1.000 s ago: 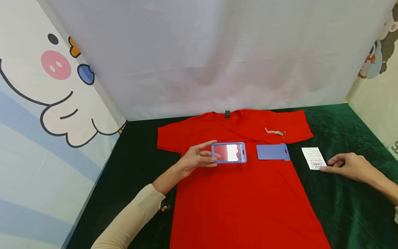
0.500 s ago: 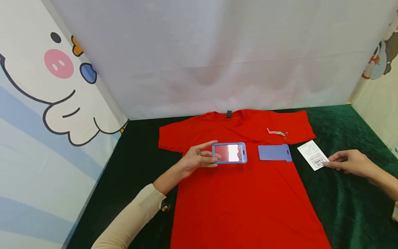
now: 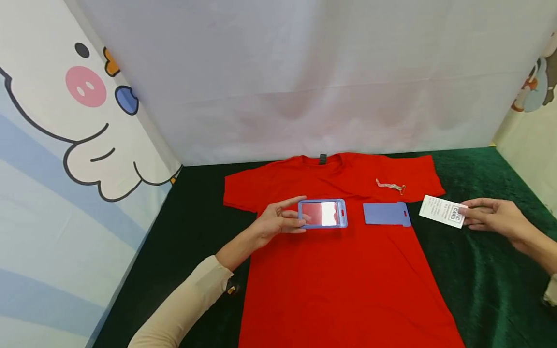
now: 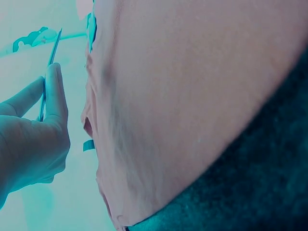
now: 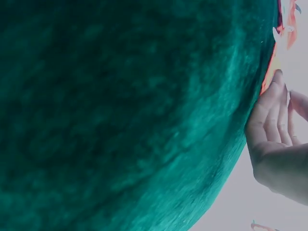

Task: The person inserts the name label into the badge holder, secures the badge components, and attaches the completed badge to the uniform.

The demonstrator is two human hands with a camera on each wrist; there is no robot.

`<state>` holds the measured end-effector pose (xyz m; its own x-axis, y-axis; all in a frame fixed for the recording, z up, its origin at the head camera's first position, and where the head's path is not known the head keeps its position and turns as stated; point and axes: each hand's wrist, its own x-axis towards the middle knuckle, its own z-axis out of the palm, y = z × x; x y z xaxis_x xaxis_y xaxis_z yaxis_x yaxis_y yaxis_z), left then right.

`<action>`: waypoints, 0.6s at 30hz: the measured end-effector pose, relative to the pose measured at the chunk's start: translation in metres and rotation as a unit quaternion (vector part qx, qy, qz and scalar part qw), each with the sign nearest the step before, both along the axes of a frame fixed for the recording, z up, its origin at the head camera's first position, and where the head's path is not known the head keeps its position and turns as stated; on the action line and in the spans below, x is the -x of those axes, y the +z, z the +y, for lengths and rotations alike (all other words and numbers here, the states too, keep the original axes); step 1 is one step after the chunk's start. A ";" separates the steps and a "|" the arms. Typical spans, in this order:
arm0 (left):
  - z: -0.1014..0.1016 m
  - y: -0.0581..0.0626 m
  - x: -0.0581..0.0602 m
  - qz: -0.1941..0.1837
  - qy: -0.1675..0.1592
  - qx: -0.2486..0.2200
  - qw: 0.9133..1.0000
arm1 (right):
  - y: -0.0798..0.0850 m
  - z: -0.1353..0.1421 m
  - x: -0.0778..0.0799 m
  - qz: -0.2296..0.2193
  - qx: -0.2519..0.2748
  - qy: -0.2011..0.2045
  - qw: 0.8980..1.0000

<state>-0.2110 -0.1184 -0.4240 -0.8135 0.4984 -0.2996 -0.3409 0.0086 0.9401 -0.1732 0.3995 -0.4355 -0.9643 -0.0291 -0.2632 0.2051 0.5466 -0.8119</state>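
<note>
My left hand [image 3: 280, 220] pinches the left end of a blue-framed card holder [image 3: 322, 213] with a clear window, held over the red T-shirt. In the left wrist view the holder [image 4: 50, 62] shows edge-on between thumb and fingers of the left hand [image 4: 38, 130]. At the right, my right hand [image 3: 496, 217] pinches a white printed paper card [image 3: 439, 210] by its right end, above the green cloth. The right wrist view shows the right hand [image 5: 279, 130] with bent fingers. Between the hands, a flat blue cover [image 3: 386, 213] with a slot lies on the shirt.
The red T-shirt [image 3: 344, 280] is spread flat on a dark green cloth [image 3: 496, 290]. A small metal clip strap [image 3: 390, 186] rests on its right sleeve area. A pale curtain [image 3: 330, 77] stands behind, with cartoon-printed panels at both sides.
The right hand has lifted the white card off the green cloth and turned it so it points leftward. The left hand keeps the card holder in nearly the same spot.
</note>
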 end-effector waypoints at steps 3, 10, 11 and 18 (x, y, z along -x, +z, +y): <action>0.000 0.001 0.000 0.000 0.001 0.002 1.000 | 0.001 -0.005 0.002 0.015 0.018 -0.005 1.000; 0.001 0.002 -0.001 0.003 -0.001 0.004 1.000 | 0.013 -0.023 0.005 0.001 0.090 0.021 0.996; 0.001 0.002 -0.001 0.002 -0.001 0.004 1.000 | 0.015 -0.026 0.006 -0.005 0.100 0.026 0.995; 0.001 0.000 -0.002 0.002 -0.003 0.001 1.000 | 0.021 -0.051 0.011 -0.019 0.122 0.043 0.991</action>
<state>-0.2090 -0.1171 -0.4238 -0.8112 0.5033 -0.2977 -0.3374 0.0130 0.9413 -0.1843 0.3490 -0.4145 -0.9449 -0.1776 -0.2750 0.1999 0.3523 -0.9143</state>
